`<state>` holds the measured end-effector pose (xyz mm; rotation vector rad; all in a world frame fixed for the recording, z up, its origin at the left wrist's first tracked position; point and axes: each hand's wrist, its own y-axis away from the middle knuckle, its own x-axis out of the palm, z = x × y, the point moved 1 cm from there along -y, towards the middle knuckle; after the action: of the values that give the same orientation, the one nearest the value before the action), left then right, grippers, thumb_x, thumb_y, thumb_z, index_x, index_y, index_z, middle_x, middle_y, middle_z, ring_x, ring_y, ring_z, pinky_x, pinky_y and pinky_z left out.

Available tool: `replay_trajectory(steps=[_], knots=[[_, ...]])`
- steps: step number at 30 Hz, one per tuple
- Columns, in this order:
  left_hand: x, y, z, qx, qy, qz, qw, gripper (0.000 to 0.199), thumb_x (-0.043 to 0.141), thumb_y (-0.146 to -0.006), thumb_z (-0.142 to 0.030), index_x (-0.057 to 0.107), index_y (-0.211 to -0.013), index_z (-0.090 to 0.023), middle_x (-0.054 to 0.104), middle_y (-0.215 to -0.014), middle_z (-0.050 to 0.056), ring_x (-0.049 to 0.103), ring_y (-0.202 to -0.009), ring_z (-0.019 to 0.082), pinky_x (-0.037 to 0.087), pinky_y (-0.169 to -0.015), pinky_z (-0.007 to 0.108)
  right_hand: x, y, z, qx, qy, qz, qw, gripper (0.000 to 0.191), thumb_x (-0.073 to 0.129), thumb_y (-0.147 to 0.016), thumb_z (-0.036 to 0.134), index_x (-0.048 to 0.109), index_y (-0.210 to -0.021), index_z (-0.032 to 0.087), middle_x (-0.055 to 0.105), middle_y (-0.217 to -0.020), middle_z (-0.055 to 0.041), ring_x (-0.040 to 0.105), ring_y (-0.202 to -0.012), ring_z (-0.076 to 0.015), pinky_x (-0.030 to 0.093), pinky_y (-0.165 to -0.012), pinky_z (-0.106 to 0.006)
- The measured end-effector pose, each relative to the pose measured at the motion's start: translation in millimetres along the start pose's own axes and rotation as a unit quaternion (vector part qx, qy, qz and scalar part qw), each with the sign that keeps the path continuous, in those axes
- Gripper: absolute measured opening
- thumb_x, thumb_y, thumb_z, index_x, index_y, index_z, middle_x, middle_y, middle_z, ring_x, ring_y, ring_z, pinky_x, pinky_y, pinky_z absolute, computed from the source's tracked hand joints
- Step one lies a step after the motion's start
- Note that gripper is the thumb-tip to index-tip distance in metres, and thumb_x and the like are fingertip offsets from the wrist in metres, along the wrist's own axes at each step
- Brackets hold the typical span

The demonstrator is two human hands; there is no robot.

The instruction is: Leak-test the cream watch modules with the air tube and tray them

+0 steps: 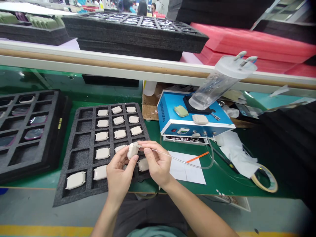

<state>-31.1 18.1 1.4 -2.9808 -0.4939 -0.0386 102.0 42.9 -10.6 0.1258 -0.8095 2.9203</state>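
Observation:
Between the thumb and fingers of my left hand [120, 171] is a small cream-coloured case [133, 150], rounded and shaped like a watch case, tilted up. My right hand [158, 163] pinches the end of a thin clear tube [182, 161] with a fine tip. That tip meets the upper right edge of the case; whether it touches or enters it I cannot tell. Both hands are above a dark grey foam tray [64, 166], whose compartments hold several similar cream cases [76, 180]. My hands hide part of the tray's right side.
A blue machine [170, 107] carries a clear cylinder [209, 85], a green case [181, 111] and a cream case [200, 119]. White paper [190, 176], an orange stick [197, 157] and a tape roll [270, 176] lie right. Stacked foam trays [53, 144] stand left; a shelf [118, 61] crosses behind.

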Motion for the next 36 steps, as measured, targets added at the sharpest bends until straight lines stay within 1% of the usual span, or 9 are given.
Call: replay_trajectory(steps=[5, 11, 15, 18, 24, 31, 36], knots=[[-0.2, 1.0, 0.1, -0.002, -0.001, 0.002, 1.0, 0.036, 0.086, -0.08, -0.031, 0.077, -0.111, -0.016, 0.083, -0.112, 0.012, 0.082, -0.101, 0.025, 0.066, -0.083, 0.027, 1.7, -0.6, -2.0, -0.001, 0.0, -0.004, 1.0, 0.018, 0.061, -0.103, 0.021, 0.078, -0.107, 0.027, 0.079, -0.11, -0.0081, 0.077, -0.106, -0.0222, 0.066, -0.087, -0.037], [-0.5, 0.5, -0.3, 0.006, -0.005, 0.004, 1.0, 0.035, 0.085, -0.08, -0.03, 0.077, -0.112, -0.016, 0.083, -0.113, 0.012, 0.081, -0.101, 0.024, 0.066, -0.083, 0.026, 1.3, 0.6, -1.8, 0.003, -0.008, -0.002, 1.0, 0.018, 0.062, -0.103, 0.021, 0.078, -0.108, 0.027, 0.079, -0.11, -0.008, 0.077, -0.106, -0.0221, 0.067, -0.086, -0.037], [-0.5, 1.1, -0.7, 0.01, -0.003, 0.009, 1.0, 0.034, 0.084, -0.081, -0.029, 0.076, -0.111, -0.016, 0.083, -0.113, 0.012, 0.082, -0.099, 0.023, 0.066, -0.084, 0.026, 0.9, 1.0, -0.1, 0.005, 0.004, -0.004, 1.0, 0.016, 0.062, -0.103, 0.023, 0.078, -0.106, 0.026, 0.079, -0.11, -0.0088, 0.077, -0.105, -0.0223, 0.067, -0.083, -0.036], [-0.5, 1.7, -0.9, 0.01, -0.004, 0.01, 1.0, 0.034, 0.085, -0.081, -0.029, 0.076, -0.112, -0.016, 0.083, -0.113, 0.012, 0.082, -0.099, 0.024, 0.066, -0.083, 0.027, 0.5, 1.2, 0.4, 0.006, 0.011, -0.002, 1.0, 0.016, 0.062, -0.103, 0.024, 0.078, -0.106, 0.025, 0.079, -0.11, -0.0092, 0.077, -0.104, -0.0225, 0.068, -0.084, -0.037], [0.4, 1.1, -1.6, 0.01, 0.002, 0.013, 1.0, 0.034, 0.085, -0.081, -0.029, 0.076, -0.112, -0.016, 0.083, -0.112, 0.011, 0.082, -0.099, 0.023, 0.066, -0.083, 0.025, -0.2, 1.4, 0.7, 0.004, 0.009, -0.002, 1.0, 0.016, 0.062, -0.103, 0.024, 0.078, -0.106, 0.026, 0.079, -0.11, -0.0088, 0.077, -0.105, -0.0223, 0.068, -0.084, -0.037], [0.3, -0.1, -0.3, 0.003, -0.004, 0.007, 1.0, 0.038, 0.087, -0.08, -0.033, 0.077, -0.111, -0.016, 0.083, -0.111, 0.013, 0.082, -0.099, 0.026, 0.067, -0.083, 0.028, 1.2, -2.1, 0.8, -0.004, 0.01, -0.002, 1.0, 0.017, 0.061, -0.103, 0.023, 0.078, -0.107, 0.026, 0.079, -0.11, -0.0085, 0.077, -0.105, -0.0224, 0.067, -0.086, -0.037], [-0.5, -0.2, 0.9, -0.005, -0.011, -0.001, 1.0, 0.04, 0.088, -0.079, -0.037, 0.077, -0.111, -0.016, 0.083, -0.112, 0.013, 0.081, -0.101, 0.027, 0.067, -0.085, 0.03, 1.8, -3.1, 2.2, -0.005, 0.014, -0.003, 1.0, 0.017, 0.061, -0.103, 0.025, 0.078, -0.105, 0.025, 0.08, -0.109, -0.0092, 0.078, -0.104, -0.0223, 0.068, -0.083, -0.036]])
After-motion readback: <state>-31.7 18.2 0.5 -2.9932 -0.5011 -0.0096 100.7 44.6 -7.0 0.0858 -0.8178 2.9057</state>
